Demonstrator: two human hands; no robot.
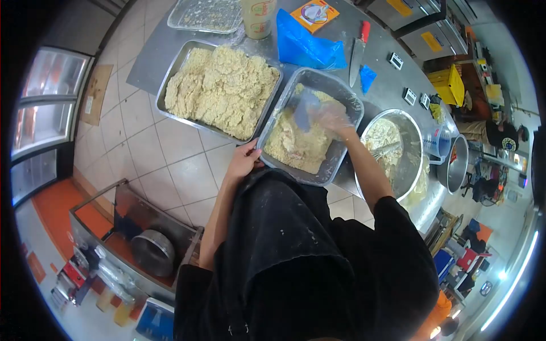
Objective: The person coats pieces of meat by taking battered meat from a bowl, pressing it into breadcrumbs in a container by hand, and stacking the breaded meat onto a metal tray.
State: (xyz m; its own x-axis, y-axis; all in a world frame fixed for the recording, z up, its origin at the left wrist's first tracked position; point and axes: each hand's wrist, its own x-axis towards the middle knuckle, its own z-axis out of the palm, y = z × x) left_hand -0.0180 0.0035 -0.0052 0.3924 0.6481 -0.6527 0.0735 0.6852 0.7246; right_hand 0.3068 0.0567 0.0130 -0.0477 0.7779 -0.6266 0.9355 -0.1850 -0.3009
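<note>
In the head view, your right hand (331,118) works inside the gray bin (338,161), low over the flour mix (284,149). It is blurred, so I can't tell whether its fingers are spread, closed or holding something. Your left hand (245,159) has its fingers bent around the bin's near left corner. The bin sits across the table's near edge, between the metal tray (200,124) and the steel bowl (420,165).

The step in hand looks like tossing food in the flour mix; the tray beside you already carries a heap of coated pieces (219,85). I'd judge the next move calls for a steady left hold and for turning what lies in the bin until it is covered.

Along the table (152,69), a clear tray (211,28), a tub (259,23) and an orange box (314,15) stand beyond your metal tray. A blue bag (307,45) lies past the bin, with a knife (356,61) to its right. The bowl, a whisk (387,149) in it, stands near the table's right part.

Around you are floor tiles (176,145), a glass-door fridge (50,108) at left, and another person (500,136) at far right.
</note>
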